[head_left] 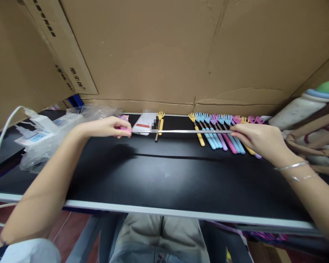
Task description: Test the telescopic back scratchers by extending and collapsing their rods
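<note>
Above the black tabletop, a long silver telescopic back scratcher (181, 131) is stretched out level between my two hands. My left hand (105, 126) is closed around its pink end; fingers hide whether this is the handle or the claw. At the opposite end, my right hand (259, 140) pinches the metal rod, and its tip is hidden. Behind the rod lie a yellow claw head on a dark rod (161, 115) and a yellow handle (161, 128) beside it. Several collapsed back scratchers (215, 131) in yellow, blue, purple and pink lie in a slanted row near my right hand.
A white phone-like object (142, 122), partly pixelated, lies at the back. On the left are clear plastic bags (41, 153), a charger with a white cable (0, 146) and a power strip. A pale bottle (298, 107) and bag stand right. Cardboard (153, 51) walls the back.
</note>
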Available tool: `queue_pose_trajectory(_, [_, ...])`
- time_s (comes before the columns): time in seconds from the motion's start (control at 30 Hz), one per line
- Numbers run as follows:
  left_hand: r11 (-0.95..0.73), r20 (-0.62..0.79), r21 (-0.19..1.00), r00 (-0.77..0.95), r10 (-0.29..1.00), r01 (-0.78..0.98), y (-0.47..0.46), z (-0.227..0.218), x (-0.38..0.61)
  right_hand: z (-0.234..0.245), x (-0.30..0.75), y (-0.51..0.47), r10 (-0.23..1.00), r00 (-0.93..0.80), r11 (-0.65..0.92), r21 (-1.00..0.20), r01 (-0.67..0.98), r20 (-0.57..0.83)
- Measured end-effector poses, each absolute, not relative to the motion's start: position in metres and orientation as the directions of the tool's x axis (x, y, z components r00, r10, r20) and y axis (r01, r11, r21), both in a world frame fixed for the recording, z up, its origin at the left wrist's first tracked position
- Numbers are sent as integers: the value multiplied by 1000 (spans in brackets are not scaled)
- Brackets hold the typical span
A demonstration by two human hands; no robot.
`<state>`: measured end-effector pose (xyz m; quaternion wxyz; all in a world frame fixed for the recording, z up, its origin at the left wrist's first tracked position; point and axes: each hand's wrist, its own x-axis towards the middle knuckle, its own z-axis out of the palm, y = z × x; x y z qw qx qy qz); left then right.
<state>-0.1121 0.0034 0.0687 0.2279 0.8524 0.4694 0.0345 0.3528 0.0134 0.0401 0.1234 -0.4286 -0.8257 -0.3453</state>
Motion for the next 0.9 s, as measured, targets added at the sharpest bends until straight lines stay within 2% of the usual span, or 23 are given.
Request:
queue_pose_trajectory(0.23, [-468,-164,425,574,802,775,2,71,-108,37,376,12,608,-626,393,500,772,488])
queue_pose_trajectory(0.5, [-443,-119,418,531,839,793,1,73,-135,44,410,13,720,-482,291,413,863,500])
queue_pose_trajectory(0.7, [-388,-77,438,464,882,811,1,72,-144,49,421,18,758,-425,229,408,884,494])
queue_pose_trajectory(0.9, [-387,13,348,408,913,854,4,61,-139,35,415,24,757,-483,376,310,873,441])
